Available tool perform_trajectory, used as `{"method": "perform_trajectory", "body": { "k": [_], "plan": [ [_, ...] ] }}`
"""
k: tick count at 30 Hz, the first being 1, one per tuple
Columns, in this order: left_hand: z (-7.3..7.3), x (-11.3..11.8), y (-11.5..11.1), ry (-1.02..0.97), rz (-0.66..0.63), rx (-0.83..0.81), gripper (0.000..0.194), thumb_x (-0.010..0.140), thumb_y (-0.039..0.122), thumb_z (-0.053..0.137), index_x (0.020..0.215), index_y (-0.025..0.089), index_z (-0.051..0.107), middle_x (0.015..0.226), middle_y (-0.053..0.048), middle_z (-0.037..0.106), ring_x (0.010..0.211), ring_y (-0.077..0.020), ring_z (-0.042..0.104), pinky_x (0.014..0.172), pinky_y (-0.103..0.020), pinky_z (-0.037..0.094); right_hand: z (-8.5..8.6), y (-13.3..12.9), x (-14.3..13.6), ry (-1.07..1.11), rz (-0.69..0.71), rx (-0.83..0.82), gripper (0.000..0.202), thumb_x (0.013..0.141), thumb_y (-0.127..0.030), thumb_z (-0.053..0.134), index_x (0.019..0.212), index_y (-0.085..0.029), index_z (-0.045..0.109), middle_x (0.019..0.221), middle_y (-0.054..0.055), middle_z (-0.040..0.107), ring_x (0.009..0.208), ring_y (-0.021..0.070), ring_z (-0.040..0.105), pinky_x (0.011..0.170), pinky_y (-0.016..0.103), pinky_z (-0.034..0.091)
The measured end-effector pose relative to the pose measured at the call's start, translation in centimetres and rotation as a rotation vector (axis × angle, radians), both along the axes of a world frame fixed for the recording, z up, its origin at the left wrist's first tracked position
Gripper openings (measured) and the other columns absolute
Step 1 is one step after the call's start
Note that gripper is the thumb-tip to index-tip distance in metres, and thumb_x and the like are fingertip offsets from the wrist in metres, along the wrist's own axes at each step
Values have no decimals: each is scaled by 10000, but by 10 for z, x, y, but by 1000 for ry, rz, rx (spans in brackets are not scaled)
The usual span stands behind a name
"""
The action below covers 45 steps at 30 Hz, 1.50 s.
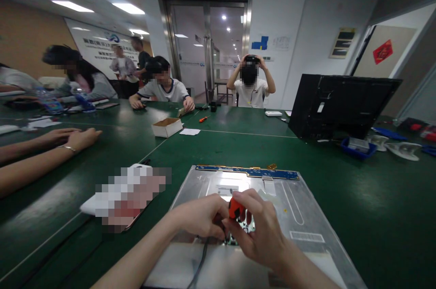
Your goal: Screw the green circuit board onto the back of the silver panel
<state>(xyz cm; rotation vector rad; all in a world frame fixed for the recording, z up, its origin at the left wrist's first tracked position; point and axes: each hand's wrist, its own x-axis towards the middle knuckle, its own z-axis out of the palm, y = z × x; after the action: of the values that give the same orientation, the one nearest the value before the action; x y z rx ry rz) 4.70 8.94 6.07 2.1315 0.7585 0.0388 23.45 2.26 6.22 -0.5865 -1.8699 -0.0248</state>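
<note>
Head camera: above the glossy green table (259, 148), facing forward and down toward its far edge
Hands: bare left hand (206, 216) and bare right hand (262, 230), close below
Background: steel-framed glass door (190, 44) beyond the far edge, distance hard to judge

Two screwdrivers (235, 208), one panel (292, 217)

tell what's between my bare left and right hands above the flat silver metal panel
In the head view, a rounded orange and black tool handle lies there, gripped by the right hand; part of a green circuit board shows below.
</note>
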Motion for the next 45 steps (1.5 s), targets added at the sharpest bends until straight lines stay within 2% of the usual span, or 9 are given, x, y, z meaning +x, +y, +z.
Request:
{"method": "perform_trajectory", "body": {
  "k": [4, 8, 12, 19, 23, 31, 34, 41, 45],
  "plan": [
    [3, 0, -4, 19, 41, 24, 103, 690, 146, 714, 787, 149, 679, 683, 20, 598, 637, -142, 537, 558, -222, 407, 4, -3, 1, -3, 46, -10, 388, 976, -199, 448, 1361, -169, 404, 940, 71, 641, 674, 157, 602, 534, 272, 520],
    [1, -1, -5, -23, 11, -11, 141, 725, 172, 714, 864, 152, 706, 764, -8, 652, 699, -161, 578, 586, -227, 449, 4, -4, 1, 6, 47, -20, 423, 954, -146, 438, 1374, -151, 385, 955, 77, 658, 629, 139, 590, 512, 264, 504],
    [0, -1, -4, -23, 22, -5, 128, 709, 149, 714, 837, 152, 710, 784, -17, 659, 731, -174, 586, 606, -237, 457, 1, -2, 0, 16, 39, -28, 403, 955, -167, 454, 1354, -156, 400, 919, 65, 645, 629, 143, 584, 512, 267, 499],
    [3, 0, -5, -35, 23, -7, 147, 679, 100, 675, 811, 157, 701, 671, 24, 608, 611, -137, 536, 551, -222, 411, 1, 0, -1, 21, 19, 11, 347, 984, -219, 478, 1325, -187, 423, 846, 35, 617, 612, 150, 569, 482, 264, 465],
    [2, 1, -6, -42, 36, 3, 107, 673, 115, 677, 771, 156, 661, 689, 23, 624, 624, -138, 550, 551, -220, 406, 1, 1, 0, 18, 17, 0, 362, 992, -241, 487, 1342, -192, 412, 828, 26, 611, 625, 158, 582, 496, 270, 486],
    [4, 1, -5, -20, 18, -13, 100, 672, 129, 670, 765, 160, 656, 651, 33, 595, 595, -135, 532, 531, -220, 397, 1, -1, 1, 19, 24, -13, 396, 972, -215, 488, 1362, -202, 422, 1029, 97, 618, 775, 181, 645, 552, 278, 559],
    [3, 1, -3, -53, -7, -33, 135, 677, 130, 661, 806, 165, 683, 675, 30, 619, 611, -134, 548, 549, -215, 417, 2, -1, 0, 47, 11, -14, 393, 964, -206, 504, 1350, -217, 429, 991, 77, 615, 747, 176, 647, 551, 282, 567],
    [2, 1, -2, -51, 4, -20, 105, 664, 149, 691, 763, 155, 657, 695, 20, 633, 623, -144, 559, 555, -231, 420, 2, 0, -1, 58, 5, 2, 390, 968, -231, 528, 1345, -237, 429, 969, 66, 612, 744, 177, 649, 477, 247, 538],
    [1, 0, -4, -48, 22, -25, 91, 677, 138, 679, 766, 153, 668, 672, 22, 626, 597, -136, 552, 530, -225, 405, 2, -1, -1, 24, -11, -15, 403, 973, -203, 498, 1371, -234, 443, 1001, 78, 620, 726, 172, 656, 528, 278, 574]
  ]
}}
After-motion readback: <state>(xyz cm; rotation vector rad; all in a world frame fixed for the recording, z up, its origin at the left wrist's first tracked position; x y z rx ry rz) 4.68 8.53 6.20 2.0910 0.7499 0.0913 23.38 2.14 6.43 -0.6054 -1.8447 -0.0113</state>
